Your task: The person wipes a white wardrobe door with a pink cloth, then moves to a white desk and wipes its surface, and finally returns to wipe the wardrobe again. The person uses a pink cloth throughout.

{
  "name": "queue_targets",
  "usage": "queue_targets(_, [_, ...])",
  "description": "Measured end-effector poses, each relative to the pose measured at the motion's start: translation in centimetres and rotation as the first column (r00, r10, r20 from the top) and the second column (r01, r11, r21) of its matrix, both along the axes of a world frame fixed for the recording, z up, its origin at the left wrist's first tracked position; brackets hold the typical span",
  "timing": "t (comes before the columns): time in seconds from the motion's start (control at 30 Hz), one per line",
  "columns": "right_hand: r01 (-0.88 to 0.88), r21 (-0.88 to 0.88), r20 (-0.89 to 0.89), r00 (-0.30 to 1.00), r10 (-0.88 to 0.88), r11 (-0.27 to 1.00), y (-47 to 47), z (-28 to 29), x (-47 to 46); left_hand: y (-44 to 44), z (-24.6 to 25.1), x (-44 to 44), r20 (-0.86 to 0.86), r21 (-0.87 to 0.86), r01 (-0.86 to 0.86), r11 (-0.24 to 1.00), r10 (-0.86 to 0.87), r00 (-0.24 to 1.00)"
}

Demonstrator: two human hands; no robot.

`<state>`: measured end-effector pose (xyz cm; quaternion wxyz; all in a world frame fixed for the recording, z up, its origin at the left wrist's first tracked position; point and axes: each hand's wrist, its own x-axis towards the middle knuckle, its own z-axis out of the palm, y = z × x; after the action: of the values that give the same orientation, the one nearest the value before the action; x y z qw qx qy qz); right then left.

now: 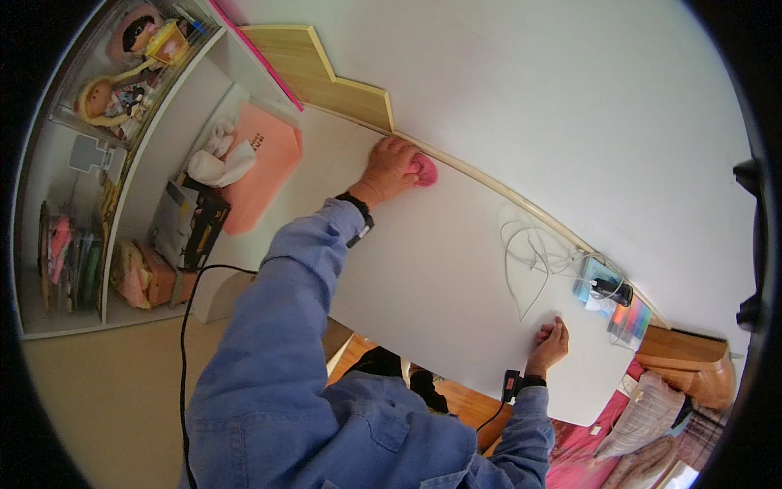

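Note:
My left hand presses down on a bunched pink cloth at the far edge of a white desk top, close to the wall. Part of the cloth sticks out past my thumb; the rest is hidden under the palm. Over the desk's right part is my right hand, its fingers curled. Whether anything small sits between those fingertips is too unclear to tell. A thin white cable lies in loose loops beyond this hand. Both wrists wear black straps with small devices.
Along the back right edge are a black plug adapter, a light-blue packet and a case of coloured pens. At left, a salmon-coloured bag, white cloth and black box stand by white shelves. A black cable hangs beside my left arm.

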<state>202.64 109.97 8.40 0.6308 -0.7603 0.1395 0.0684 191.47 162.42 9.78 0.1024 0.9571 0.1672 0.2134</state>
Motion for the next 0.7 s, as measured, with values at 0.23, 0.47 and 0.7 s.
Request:
queue_targets(0.23, [-0.013,0.006,0.005,1.000,0.013,1.000,-0.1,-0.1,-0.1,11.9,-1.0,-8.9,-0.217,0.102,-0.522,0.847,0.531,0.819])
queue_targets(0.47, [-0.012,-0.027,0.011,1.000,0.013,1.000,-0.2,-0.1,-0.1,18.1,-3.3,-9.0,0.112,0.084,-0.563,0.822,0.554,0.825])
queue_targets(0.7, [0.010,-0.040,0.000,1.000,-0.010,0.999,-0.1,-0.2,-0.1,26.6,-7.0,-12.7,-0.055,-0.128,-0.647,0.752,0.646,0.762])
